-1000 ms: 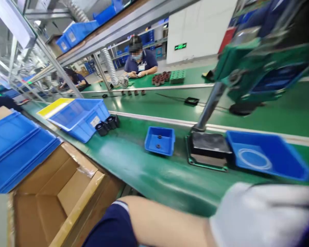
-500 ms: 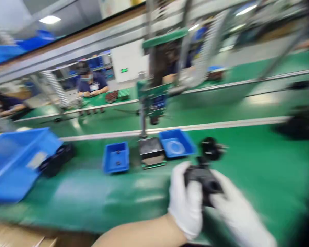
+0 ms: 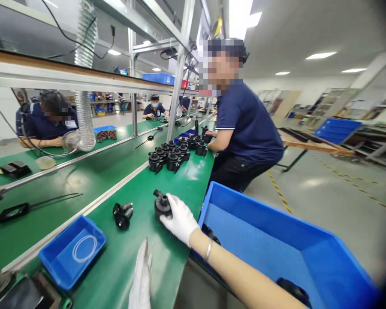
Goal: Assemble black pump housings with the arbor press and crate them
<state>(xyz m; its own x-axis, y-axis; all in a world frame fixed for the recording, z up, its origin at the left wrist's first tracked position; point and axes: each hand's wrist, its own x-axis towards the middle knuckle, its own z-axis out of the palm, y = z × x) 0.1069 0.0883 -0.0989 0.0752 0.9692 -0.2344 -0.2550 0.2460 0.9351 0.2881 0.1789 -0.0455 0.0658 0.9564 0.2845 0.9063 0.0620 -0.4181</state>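
The gloved right hand (image 3: 179, 219) grips a black pump housing (image 3: 162, 205) standing on the green bench (image 3: 167, 257), just left of a big blue bin (image 3: 276, 240). The left hand (image 3: 140, 281) lies flat and empty nearby. 1 more black housing (image 3: 122, 213) sits beside a small blue tray (image 3: 71, 251).

Small blue tray (image 3: 59, 262) holds a white ring (image 3: 84, 248).

We see our right hand (image 3: 180, 219) on one pump (image 3: 162, 204); another pump part (image 3: 122, 214) lies left of it, a small tray (image 3: 71, 251) nearer left, a large bin (image 3: 276, 240) right.
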